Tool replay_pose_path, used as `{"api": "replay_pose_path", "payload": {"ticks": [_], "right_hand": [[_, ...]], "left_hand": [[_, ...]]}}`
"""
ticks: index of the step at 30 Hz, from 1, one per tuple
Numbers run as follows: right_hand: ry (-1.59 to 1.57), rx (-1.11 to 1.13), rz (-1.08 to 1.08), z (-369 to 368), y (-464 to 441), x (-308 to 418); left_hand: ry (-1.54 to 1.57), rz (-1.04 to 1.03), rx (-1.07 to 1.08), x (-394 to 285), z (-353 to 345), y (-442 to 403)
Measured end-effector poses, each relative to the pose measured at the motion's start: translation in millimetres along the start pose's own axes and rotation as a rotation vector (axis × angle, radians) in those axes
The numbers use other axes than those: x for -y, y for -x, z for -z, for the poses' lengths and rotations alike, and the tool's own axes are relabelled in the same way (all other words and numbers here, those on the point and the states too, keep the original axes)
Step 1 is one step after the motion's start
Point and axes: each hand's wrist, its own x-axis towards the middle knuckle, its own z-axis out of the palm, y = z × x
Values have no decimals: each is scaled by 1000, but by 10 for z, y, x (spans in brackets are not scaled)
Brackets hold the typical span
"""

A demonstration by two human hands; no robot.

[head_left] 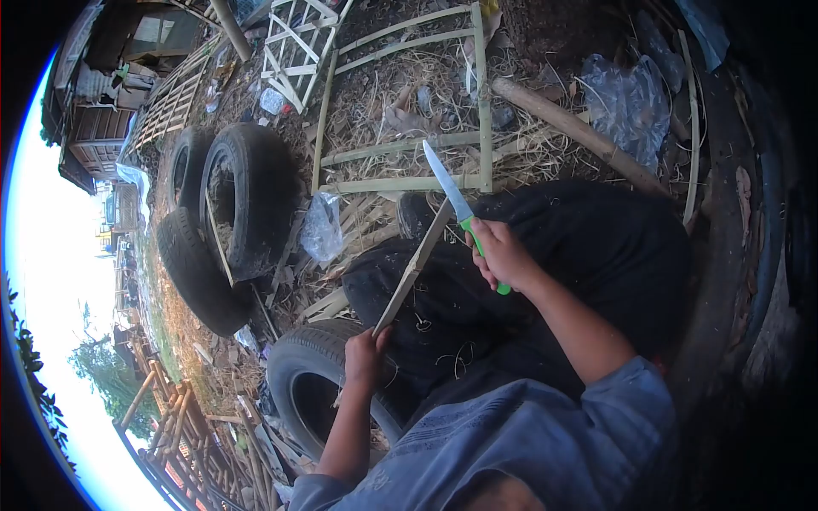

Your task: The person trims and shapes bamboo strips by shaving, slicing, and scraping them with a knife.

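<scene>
My right hand point(503, 255) is closed around the green handle of a knife point(448, 183), its bare blade pointing up and to the left. In my left hand point(366, 353) is the lower end of a flat bamboo strip point(413, 271), which slants up across my dark trousers. The strip's upper end lies close to the knife, near where blade and handle meet; whether they touch I cannot tell. Beyond my legs lies a bamboo frame point(483, 111) made of several joined strips. Pale shavings are scattered on my trousers.
A tyre point(285, 375) lies beside my left arm, with several more tyres point(247, 196) further left. A thick wooden pole point(579, 132) and clear plastic bags point(626, 102) lie at the upper right. Another lattice frame point(298, 47) is at the top. Shavings and scraps cover the ground.
</scene>
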Motion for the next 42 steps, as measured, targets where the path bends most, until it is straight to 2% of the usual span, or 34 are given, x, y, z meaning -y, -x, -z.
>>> {"api": "replay_pose_path", "payload": {"ticks": [4,6,10,13,15,19,21,22,25,26,29,31,33,37,38,40,42], "right_hand": [[145,4,-9,96,17,85],[323,-46,72,65,5,21],[192,5,6,106,54,75],[132,160,-159,70,121,104],[280,49,10,-31,120,-11],[274,20,6,-61,67,-156],[719,-222,513,-74,33,-204],[813,-199,352,-79,91,-118],[703,-108,333,-66,73,-42],[220,126,-130,-6,112,72],[122,167,-210,19,91,80],[173,178,-216,9,70,93],[320,106,-122,-28,70,41],[128,171,-211,-5,61,65],[142,175,-213,-3,54,23],[442,58,10,-22,24,-54],[432,111,-68,21,33,56]], "left_hand": [[-19,-16,5,-48,16,18],[-45,-12,2,-12,-18,8],[-100,-11,-31,-20,-27,50],[-79,-6,-54,-11,-50,42],[-80,-13,-47,-8,-34,29],[-59,-16,-26,11,-30,22],[-51,-11,-32,-19,-13,30],[-48,-12,-39,-42,-5,33],[-48,-19,-36,-67,27,38],[-52,-18,-30,-71,46,43],[-15,24,7,-143,116,72],[0,49,28,-130,126,58],[-30,16,30,-87,107,55],[-21,6,31,-93,129,67],[-26,16,52,-88,139,63],[-11,19,34,-54,102,65],[15,39,14,-29,79,86]]}}
